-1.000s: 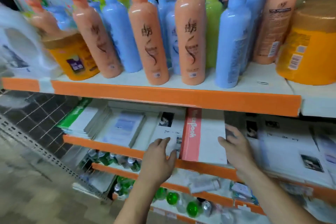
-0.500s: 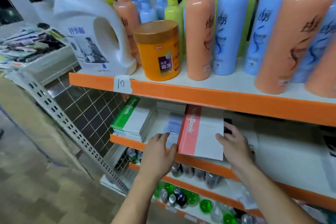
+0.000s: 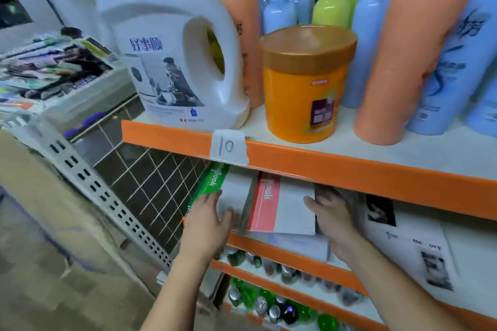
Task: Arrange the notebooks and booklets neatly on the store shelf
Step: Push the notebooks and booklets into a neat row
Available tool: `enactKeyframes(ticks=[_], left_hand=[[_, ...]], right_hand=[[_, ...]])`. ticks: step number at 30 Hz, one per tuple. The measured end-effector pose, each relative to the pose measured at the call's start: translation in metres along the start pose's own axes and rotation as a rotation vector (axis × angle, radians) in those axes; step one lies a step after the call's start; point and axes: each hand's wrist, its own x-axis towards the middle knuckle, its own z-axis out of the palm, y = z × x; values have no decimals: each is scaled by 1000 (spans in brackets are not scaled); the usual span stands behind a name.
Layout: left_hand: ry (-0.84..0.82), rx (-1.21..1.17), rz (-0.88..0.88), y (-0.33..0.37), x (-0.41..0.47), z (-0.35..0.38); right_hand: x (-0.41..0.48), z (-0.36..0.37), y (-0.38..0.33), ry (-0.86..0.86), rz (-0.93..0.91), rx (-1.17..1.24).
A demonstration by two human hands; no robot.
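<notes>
Pink notebook (image 3: 282,209), beside the green stack (image 3: 215,183), looks light and bendy. Right hand (image 3: 332,213) pinches its edge; left hand (image 3: 208,220) lies flat on the stack.

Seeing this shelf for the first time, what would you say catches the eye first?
The big white detergent jug and the orange tub beside it dominate the upper shelf, above a handwritten "10" label on the orange rail. Below, the left hand rests on the green notebook stack while the right hand holds the red-spined notebook by its right edge.

glossy plastic bottles (image 3: 411,56), matt paper notebooks (image 3: 285,209) — smooth orange shelf edge (image 3: 349,169)
</notes>
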Motion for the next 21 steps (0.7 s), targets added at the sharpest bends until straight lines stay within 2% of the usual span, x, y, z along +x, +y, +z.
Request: enactKeyframes(ticks=[5,9,14,17,21], left_hand=[[-42,-109,26,-48,44,-24],[-174,-297,-7,-79,62,-28],[-355,-421,-33,-105,72,-17],[-375,-423,35,-116,74,-9],[-392,-455,76,-125,78,-6]], right_hand=[[17,76,6,55,-25,41],[23,123,12,86,-12,27],[24,153,25,262,-1,-87],[20,165,27,315,-26,-139],[23,176,31,299,-41,-225]])
